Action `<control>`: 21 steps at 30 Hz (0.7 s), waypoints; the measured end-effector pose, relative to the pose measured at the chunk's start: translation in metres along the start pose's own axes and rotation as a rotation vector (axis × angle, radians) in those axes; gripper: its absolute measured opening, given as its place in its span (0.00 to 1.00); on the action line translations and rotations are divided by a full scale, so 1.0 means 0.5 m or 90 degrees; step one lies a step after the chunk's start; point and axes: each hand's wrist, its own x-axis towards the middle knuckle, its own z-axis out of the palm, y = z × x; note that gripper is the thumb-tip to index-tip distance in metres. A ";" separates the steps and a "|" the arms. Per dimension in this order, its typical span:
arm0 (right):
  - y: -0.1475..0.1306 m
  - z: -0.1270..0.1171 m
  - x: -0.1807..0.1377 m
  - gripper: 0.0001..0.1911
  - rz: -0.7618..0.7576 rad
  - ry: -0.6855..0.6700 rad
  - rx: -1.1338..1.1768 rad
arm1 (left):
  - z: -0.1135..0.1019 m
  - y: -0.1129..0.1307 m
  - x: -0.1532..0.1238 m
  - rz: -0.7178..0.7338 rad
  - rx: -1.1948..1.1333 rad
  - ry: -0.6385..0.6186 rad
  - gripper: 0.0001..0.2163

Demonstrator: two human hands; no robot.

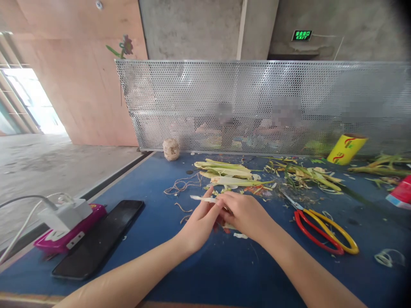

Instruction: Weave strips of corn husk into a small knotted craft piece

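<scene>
My left hand point(198, 224) and my right hand point(245, 212) meet over the middle of the blue table. Between their fingertips is a thin pale leaf strip point(201, 198), its free end pointing left. My left thumb and fingers pinch it. The right fingers are curled closed against its other end, which they mostly hide. Just beyond my hands lies a pile of pale green, husk-like leaves point(229, 172). Orange-red bits point(255, 188) and small scraps are scattered beside the pile. Loose twine point(181, 185) lies left of it.
Scissors point(324, 231) with red and yellow handles lie at right. Farther back are leaf scraps point(316, 175) and a yellow roll point(346, 149). A phone point(99, 239) and a magenta power strip point(72, 229) occupy the left. A twine ball point(171, 149) stands before the perforated metal screen point(192, 94).
</scene>
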 end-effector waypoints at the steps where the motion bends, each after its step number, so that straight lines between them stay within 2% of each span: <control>1: -0.001 0.000 0.000 0.07 -0.001 -0.003 -0.010 | 0.001 0.001 0.001 0.003 0.003 0.015 0.35; 6: -0.009 0.002 0.003 0.07 -0.023 -0.024 -0.080 | 0.004 -0.002 0.011 -0.023 -0.007 0.058 0.34; 9: -0.012 -0.001 0.001 0.08 -0.021 -0.020 -0.061 | 0.001 -0.003 0.017 -0.040 -0.040 0.074 0.32; 13: -0.002 -0.011 -0.005 0.09 0.007 -0.015 0.151 | -0.003 -0.005 0.019 -0.027 -0.079 0.071 0.32; 18: 0.019 -0.010 0.000 0.21 0.122 -0.075 0.461 | -0.007 -0.013 0.015 0.011 -0.036 -0.021 0.39; 21: 0.026 -0.003 0.003 0.18 0.168 -0.131 0.555 | -0.011 -0.018 0.016 0.049 0.027 -0.066 0.41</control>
